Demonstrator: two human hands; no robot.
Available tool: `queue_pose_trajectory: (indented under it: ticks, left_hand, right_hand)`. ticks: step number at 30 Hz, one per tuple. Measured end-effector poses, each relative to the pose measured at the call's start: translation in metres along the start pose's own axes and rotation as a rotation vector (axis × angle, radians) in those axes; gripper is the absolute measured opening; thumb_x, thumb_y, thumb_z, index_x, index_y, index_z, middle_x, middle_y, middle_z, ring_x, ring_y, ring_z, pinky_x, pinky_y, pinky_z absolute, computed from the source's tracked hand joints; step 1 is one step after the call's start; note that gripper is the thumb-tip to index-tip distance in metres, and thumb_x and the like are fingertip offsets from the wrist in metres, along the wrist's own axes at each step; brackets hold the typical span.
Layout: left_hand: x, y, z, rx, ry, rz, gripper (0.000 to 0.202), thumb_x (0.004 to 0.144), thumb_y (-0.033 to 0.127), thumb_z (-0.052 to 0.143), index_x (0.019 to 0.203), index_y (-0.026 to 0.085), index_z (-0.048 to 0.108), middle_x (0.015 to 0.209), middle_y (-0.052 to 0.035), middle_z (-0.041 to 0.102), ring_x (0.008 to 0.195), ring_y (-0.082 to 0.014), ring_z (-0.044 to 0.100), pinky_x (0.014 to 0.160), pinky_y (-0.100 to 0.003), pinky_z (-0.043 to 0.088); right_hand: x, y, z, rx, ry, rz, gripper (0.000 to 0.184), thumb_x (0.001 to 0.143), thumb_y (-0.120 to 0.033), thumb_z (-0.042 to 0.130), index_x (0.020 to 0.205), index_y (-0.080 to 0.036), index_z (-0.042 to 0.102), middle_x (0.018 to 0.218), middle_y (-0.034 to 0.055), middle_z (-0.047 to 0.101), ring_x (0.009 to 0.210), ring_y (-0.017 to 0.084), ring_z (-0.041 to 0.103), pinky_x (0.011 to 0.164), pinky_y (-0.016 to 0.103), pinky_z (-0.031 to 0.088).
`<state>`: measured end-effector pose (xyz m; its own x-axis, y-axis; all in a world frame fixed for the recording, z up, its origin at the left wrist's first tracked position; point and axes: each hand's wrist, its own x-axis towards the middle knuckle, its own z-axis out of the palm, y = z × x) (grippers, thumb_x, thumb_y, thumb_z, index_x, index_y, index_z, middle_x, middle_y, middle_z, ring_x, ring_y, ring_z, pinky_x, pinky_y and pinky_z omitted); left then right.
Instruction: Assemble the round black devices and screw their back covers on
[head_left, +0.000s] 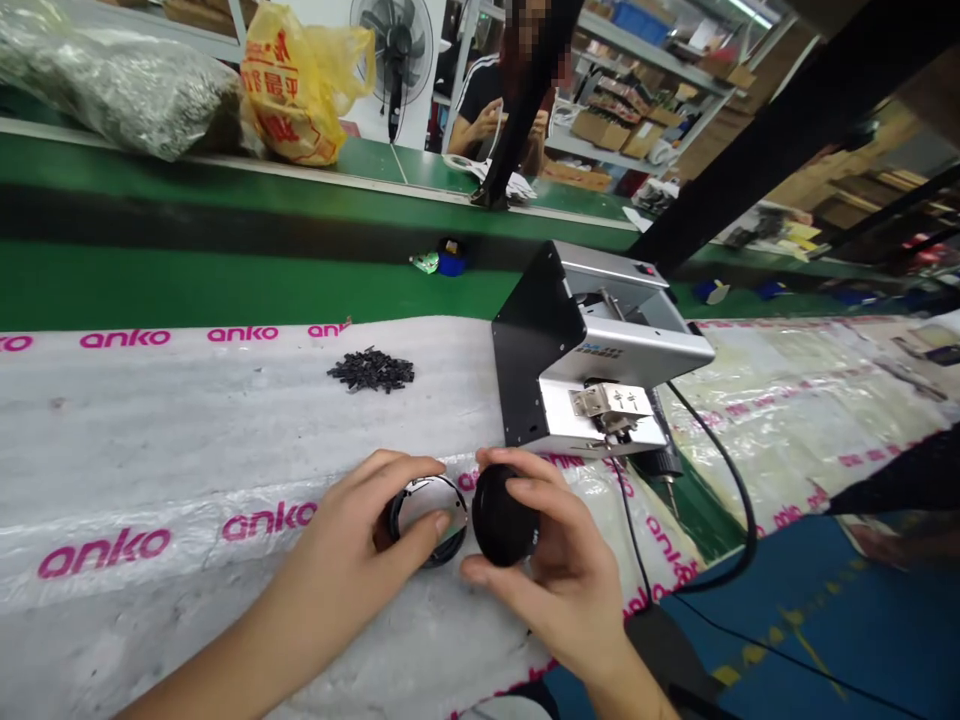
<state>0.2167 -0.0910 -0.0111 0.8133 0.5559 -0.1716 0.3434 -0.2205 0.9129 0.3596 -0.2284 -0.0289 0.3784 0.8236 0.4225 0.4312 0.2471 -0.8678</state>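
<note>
Black plastic filled the middle of my view: the domed black cap sat pinched between the thumb and fingers of the right hand, just beside the black-rimmed round housing with its silver face. The left hand gripped that housing, thumb pressed across the face, fingers curled over the rim. The cap lay at 3 o'clock from the housing, so the right hand was the nearer to it (a narrow gap showed between the two parts). Both hung low over a white foam sheet printed "anko". A pile of small black parts lay at 12 o'clock, a silver-and-black bench machine at 1 o'clock, and a green conveyor belt beyond.
</note>
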Motion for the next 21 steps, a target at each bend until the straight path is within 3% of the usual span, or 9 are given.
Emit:
queue_pose_trajectory:
  ticks: [9,17,21]
  left_hand:
    - [-0.0012,0.0025,-0.0013,-0.007,0.007,-0.012,0.023,0.088,0.03,0.058,0.11,0.032,0.065,0.108,0.0011,0.063,0.084,-0.0173,0.059,0.066,-0.028,0.045]
    - [-0.0008,0.004,-0.0011,-0.073,0.002,-0.026,0.022,0.088,0.034,0.058,0.108,0.031,0.065,0.113,-0.0013,0.062,0.101,-0.0237,0.06,0.064,-0.028,0.046]
    - [-0.002,0.0039,-0.0016,-0.071,-0.011,-0.029,0.023,0.089,0.034,0.057,0.11,0.032,0.065,0.113,0.0,0.062,0.092,-0.0206,0.06,0.063,-0.028,0.044]
  right_hand:
    - [-0.0036,-0.0026,-0.0021,-0.066,-0.044,0.003,0.071,0.077,-0.031,0.08,0.14,-0.035,0.047,0.133,0.0077,0.059,0.119,0.029,0.058,0.104,0.048,0.048]
    - [-0.006,-0.004,-0.0012,-0.124,-0.04,0.063,0.076,0.077,-0.035,0.079,0.144,-0.037,0.043,0.136,0.0098,0.058,0.116,0.032,0.062,0.103,0.054,0.047]
    - [-0.0045,-0.0049,-0.0007,-0.115,-0.055,0.057,0.074,0.081,-0.032,0.077,0.145,-0.037,0.04,0.135,0.0081,0.058,0.115,0.029,0.062,0.105,0.049,0.048]
